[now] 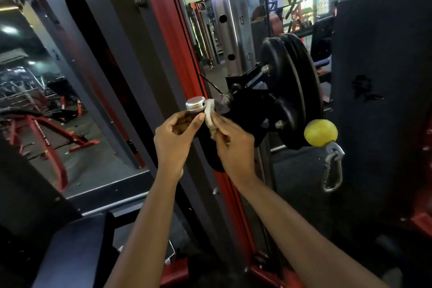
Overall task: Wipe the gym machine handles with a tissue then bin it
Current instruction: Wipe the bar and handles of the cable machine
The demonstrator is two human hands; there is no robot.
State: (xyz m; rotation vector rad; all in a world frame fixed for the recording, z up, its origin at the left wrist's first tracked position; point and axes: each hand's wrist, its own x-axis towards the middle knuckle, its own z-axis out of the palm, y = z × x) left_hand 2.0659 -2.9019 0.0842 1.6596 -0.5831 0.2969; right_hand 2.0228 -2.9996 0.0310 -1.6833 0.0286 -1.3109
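You're mid-wipe: your left hand (174, 138) curls its fingers (196, 123) round the handle (196, 103) below its silver cap. Your right hand (233, 145) pinches the tissue (209, 114) against it at three o'clock. Binning isn't done yet.

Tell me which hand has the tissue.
The right hand pinches the white tissue; the left hand only grips the handle under its silver cap.

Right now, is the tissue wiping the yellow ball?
No, the right hand holds the tissue against the silver-capped handle, while the yellow ball is apart to the right, untouched.
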